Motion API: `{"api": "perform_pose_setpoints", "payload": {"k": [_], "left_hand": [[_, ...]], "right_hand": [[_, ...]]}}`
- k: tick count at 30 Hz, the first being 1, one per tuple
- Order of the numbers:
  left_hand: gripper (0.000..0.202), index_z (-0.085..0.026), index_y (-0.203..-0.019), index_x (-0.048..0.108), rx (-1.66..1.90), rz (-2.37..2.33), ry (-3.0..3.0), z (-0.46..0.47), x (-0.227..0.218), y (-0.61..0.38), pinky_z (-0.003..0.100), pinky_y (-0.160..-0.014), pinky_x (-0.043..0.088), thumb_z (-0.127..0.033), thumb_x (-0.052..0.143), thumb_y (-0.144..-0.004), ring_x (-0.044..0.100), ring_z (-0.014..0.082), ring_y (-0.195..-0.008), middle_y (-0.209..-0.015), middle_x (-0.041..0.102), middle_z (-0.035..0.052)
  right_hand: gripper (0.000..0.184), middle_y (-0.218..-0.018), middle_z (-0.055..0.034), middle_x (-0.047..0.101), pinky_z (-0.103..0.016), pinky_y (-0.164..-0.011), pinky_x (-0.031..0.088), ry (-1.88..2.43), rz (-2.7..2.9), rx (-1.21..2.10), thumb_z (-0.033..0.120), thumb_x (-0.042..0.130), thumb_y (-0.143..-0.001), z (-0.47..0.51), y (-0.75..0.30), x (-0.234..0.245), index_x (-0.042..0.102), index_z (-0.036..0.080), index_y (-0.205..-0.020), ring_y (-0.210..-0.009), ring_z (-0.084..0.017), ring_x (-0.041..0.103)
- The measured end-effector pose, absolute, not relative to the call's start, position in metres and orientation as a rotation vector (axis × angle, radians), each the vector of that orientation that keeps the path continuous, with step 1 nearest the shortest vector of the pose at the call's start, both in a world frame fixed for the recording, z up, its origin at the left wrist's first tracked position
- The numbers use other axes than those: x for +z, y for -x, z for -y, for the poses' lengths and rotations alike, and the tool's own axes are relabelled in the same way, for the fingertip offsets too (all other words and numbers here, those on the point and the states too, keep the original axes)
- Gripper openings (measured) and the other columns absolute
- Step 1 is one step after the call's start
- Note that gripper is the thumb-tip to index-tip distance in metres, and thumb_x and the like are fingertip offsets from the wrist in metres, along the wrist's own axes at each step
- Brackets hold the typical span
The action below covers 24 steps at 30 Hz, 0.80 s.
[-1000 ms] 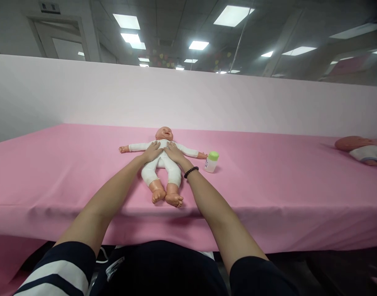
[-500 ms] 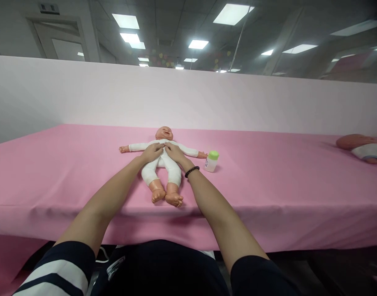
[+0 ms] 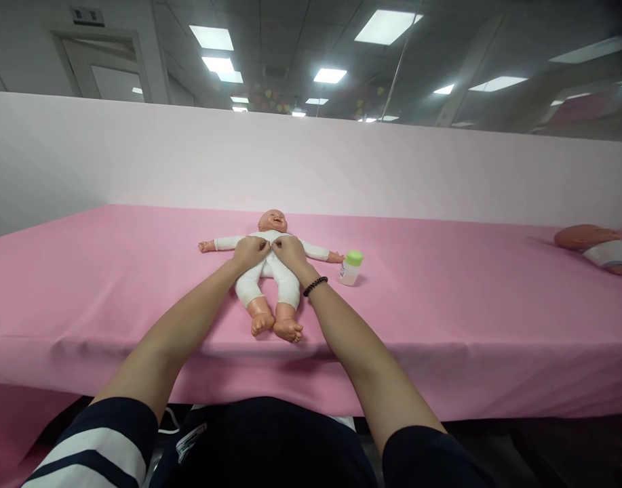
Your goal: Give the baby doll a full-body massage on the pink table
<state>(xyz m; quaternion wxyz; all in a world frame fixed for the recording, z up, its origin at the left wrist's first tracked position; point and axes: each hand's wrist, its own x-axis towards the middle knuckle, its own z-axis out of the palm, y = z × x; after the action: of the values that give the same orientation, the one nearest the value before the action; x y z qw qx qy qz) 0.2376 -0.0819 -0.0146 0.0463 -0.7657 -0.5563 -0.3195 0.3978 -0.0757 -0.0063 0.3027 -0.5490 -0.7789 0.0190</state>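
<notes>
A baby doll (image 3: pixel 280 276) with a white cloth body lies face up on the pink-covered table, head away from me and arms stretched sideways. On one side of its chest rests my left hand (image 3: pixel 250 251), fingers curled in. My right hand (image 3: pixel 289 251), with a dark beaded bracelet at the wrist, is curled the same way on the other side. The two hands nearly meet at the middle of the chest. Whether the fingertips pinch any of the white cloth is hidden. Beside the doll's outstretched hand stands a small clear bottle (image 3: pixel 350 272) with a green cap.
The pink cloth (image 3: pixel 468 291) covers the table and hangs over its front edge. A second doll (image 3: pixel 588 236) lies at the far right, partly cut off. Behind the table rises a low white wall (image 3: pixel 341 173) with glass above it.
Both hands lay flat with fingers extended on the doll's chest; now their fingers are curled in. The doll and the bottle keep their places on the table.
</notes>
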Motion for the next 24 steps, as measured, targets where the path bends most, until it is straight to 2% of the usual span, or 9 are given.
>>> {"api": "perform_pose_setpoints", "payload": {"k": [2, 5, 8, 11, 14, 16, 18, 21, 24], "left_hand": [[0.039, -0.018, -0.086, 0.078, -1.018, 1.578, 2.480, 0.081, -0.014, -0.237, 0.035, -0.079, 0.049, -0.040, 0.046, -0.095, 0.068, 0.0244, -0.083, -0.089, 0.077, 0.0102], [0.042, -0.021, -0.119, 0.075, -1.133, 1.386, 2.697, 0.072, -0.018, -0.234, 0.036, -0.101, 0.048, -0.038, 0.044, -0.096, 0.066, 0.0248, -0.112, -0.124, 0.074, 0.0071], [0.051, -0.021, -0.140, 0.062, -1.070, 1.430, 2.779, 0.060, -0.025, -0.232, 0.040, -0.122, 0.029, -0.036, 0.037, -0.098, 0.045, 0.0237, -0.144, -0.153, 0.054, 0.0051], [0.054, -0.018, -0.143, 0.058, -0.946, 1.718, 2.693, 0.056, -0.029, -0.231, 0.048, -0.125, 0.022, -0.041, 0.037, -0.099, 0.028, 0.0287, -0.154, -0.160, 0.044, 0.0094], [0.060, -0.013, -0.138, 0.060, -0.974, 1.883, 2.524, 0.062, -0.028, -0.231, 0.048, -0.116, 0.035, -0.053, 0.039, -0.098, 0.041, 0.0352, -0.147, -0.153, 0.051, 0.0186], [0.057, -0.012, -0.120, 0.070, -0.959, 1.926, 2.387, 0.069, -0.024, -0.232, 0.044, -0.104, 0.045, -0.056, 0.041, -0.097, 0.061, 0.0359, -0.126, -0.129, 0.069, 0.0219], [0.050, -0.013, -0.097, 0.076, -0.853, 1.907, 2.264, 0.076, -0.018, -0.236, 0.041, -0.092, 0.049, -0.051, 0.043, -0.097, 0.070, 0.0337, -0.104, -0.101, 0.076, 0.0209], [0.045, -0.012, -0.090, 0.077, -0.689, 1.749, 2.200, 0.083, -0.010, -0.243, 0.041, -0.087, 0.049, -0.040, 0.042, -0.098, 0.071, 0.0329, -0.096, -0.096, 0.075, 0.0215], [0.043, -0.013, -0.100, 0.077, -0.710, 1.605, 2.333, 0.080, -0.010, -0.244, 0.041, -0.093, 0.049, -0.035, 0.041, -0.097, 0.069, 0.0318, -0.104, -0.106, 0.075, 0.0196]], "right_hand": [[0.031, -0.106, -0.0106, 0.076, -0.030, -0.092, 0.047, 1.314, 2.120, 0.132, 0.025, 0.048, -0.098, 0.072, -0.400, -0.009, 0.078, 0.016, -0.100, -0.102, -0.021, 0.068], [0.038, -0.131, -0.0101, 0.069, -0.030, -0.107, 0.043, 1.162, 2.161, 0.306, 0.022, 0.044, -0.099, 0.061, -0.403, -0.016, 0.070, 0.015, -0.126, -0.122, -0.019, 0.062], [0.052, -0.163, -0.0091, 0.037, -0.036, -0.125, 0.022, 1.241, 2.182, 0.440, 0.028, 0.038, -0.103, 0.049, -0.405, -0.023, 0.049, 0.015, -0.152, -0.153, -0.021, 0.031], [0.061, -0.170, -0.0092, 0.015, -0.042, -0.128, 0.011, 1.402, 2.162, 0.490, 0.039, 0.034, -0.105, 0.043, -0.406, -0.027, 0.032, 0.014, -0.161, -0.160, -0.024, 0.008], [0.066, -0.165, -0.0178, 0.030, -0.040, -0.125, 0.023, 1.491, 2.081, 0.404, 0.046, 0.040, -0.103, 0.047, -0.405, -0.026, 0.038, 0.008, -0.157, -0.156, -0.028, 0.024], [0.061, -0.149, -0.0236, 0.052, -0.038, -0.117, 0.034, 1.538, 2.021, 0.297, 0.048, 0.046, -0.101, 0.055, -0.404, -0.022, 0.056, 0.005, -0.142, -0.143, -0.031, 0.045], [0.052, -0.128, -0.0253, 0.066, -0.038, -0.108, 0.042, 1.570, 1.980, 0.183, 0.047, 0.050, -0.099, 0.064, -0.402, -0.017, 0.069, 0.005, -0.122, -0.126, -0.033, 0.060], [0.035, -0.114, -0.0188, 0.073, -0.036, -0.101, 0.046, 1.459, 2.032, 0.089, 0.034, 0.051, -0.098, 0.070, -0.399, -0.013, 0.075, 0.011, -0.106, -0.112, -0.029, 0.066], [0.036, -0.123, -0.0096, 0.072, -0.031, -0.106, 0.044, 1.182, 2.170, 0.196, 0.019, 0.043, -0.098, 0.065, -0.400, -0.014, 0.073, 0.017, -0.116, -0.117, -0.021, 0.064]]}}
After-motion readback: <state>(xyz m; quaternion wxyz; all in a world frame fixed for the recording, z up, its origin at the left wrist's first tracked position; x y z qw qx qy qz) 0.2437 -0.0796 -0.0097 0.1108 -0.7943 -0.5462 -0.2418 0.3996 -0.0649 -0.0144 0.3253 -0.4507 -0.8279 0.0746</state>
